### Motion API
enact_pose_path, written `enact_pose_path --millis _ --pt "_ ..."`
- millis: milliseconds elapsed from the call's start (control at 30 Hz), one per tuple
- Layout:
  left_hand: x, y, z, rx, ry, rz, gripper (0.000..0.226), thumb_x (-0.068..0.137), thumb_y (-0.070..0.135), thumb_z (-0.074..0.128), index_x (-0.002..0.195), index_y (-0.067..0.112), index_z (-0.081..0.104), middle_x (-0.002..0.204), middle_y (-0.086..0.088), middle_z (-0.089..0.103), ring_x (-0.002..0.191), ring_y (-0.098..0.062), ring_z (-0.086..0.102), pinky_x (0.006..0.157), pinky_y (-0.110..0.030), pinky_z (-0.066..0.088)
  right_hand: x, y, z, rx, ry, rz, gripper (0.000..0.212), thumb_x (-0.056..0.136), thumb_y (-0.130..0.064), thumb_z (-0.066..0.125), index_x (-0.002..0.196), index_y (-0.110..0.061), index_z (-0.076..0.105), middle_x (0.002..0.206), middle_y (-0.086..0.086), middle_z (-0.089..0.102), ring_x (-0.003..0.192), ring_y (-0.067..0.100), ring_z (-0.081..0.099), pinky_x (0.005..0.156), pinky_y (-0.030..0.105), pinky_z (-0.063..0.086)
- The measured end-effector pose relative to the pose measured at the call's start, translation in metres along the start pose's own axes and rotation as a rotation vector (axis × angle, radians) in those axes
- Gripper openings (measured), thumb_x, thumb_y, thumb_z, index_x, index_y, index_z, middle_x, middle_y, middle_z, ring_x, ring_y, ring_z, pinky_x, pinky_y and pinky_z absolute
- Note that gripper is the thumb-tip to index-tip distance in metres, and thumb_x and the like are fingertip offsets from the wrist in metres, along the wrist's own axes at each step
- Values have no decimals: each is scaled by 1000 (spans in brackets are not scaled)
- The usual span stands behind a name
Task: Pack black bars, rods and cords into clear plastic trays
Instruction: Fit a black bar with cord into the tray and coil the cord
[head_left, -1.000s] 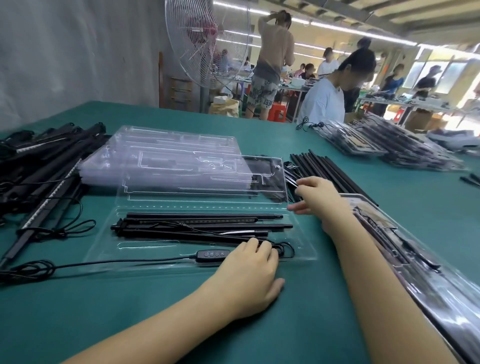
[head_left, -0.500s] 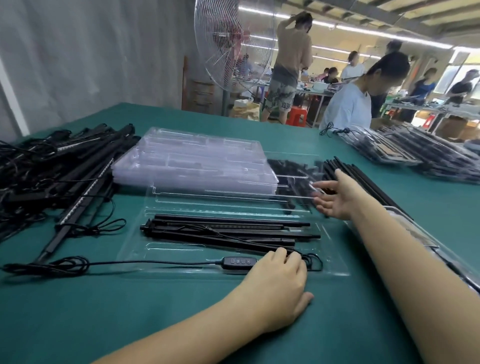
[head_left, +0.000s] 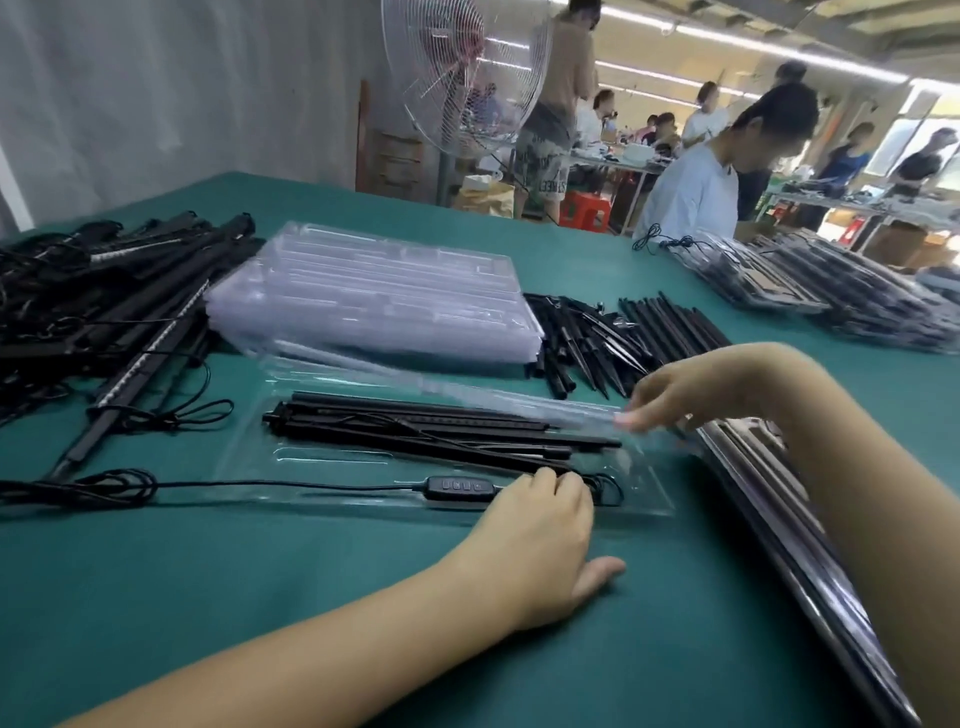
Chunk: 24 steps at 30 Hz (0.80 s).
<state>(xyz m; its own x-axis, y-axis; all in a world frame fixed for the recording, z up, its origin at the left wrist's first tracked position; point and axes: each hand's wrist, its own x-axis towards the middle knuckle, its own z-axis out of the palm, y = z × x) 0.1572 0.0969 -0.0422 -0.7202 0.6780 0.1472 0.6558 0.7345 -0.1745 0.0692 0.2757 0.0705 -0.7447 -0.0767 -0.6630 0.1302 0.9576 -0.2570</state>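
A: Where's the tray (head_left: 337, 460)?
B: On the table (head_left: 208, 597), bars (head_left: 415, 431) inside, cord (head_left: 291, 486) trailing left out of frame. Right hand (head_left: 670, 395) pinches its blurred lid (head_left: 519, 402).
A: Left hand (head_left: 540, 540)?
B: Rests on the near rim (fingertips hidden, so I can't tell its grip).

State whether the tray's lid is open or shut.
Partly open: the clear lid slants above the black bars, one edge held up by the right hand.
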Motion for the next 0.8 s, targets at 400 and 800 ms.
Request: enact_pose_path --millis 400,800 --pt "-8 2 -40 -191 -118 -89 39 101 33 33 103 4 59 111 -19 58 104 -36 55 80 -39 43 26 -27 44 -410 228 163 50 74 -51 72 96 -8 59 102 4 61 93 23 57 79 29 45" --pt "8 -91 19 -236 -204 -303 55 95 60 12 146 47 -7 157 11 -12 145 -14 -15 113 -52 -11 15 -14 63 -4 419 128 81 73 -41 76 133 -2 39 135 16 42 126 30 43 101 36 41"
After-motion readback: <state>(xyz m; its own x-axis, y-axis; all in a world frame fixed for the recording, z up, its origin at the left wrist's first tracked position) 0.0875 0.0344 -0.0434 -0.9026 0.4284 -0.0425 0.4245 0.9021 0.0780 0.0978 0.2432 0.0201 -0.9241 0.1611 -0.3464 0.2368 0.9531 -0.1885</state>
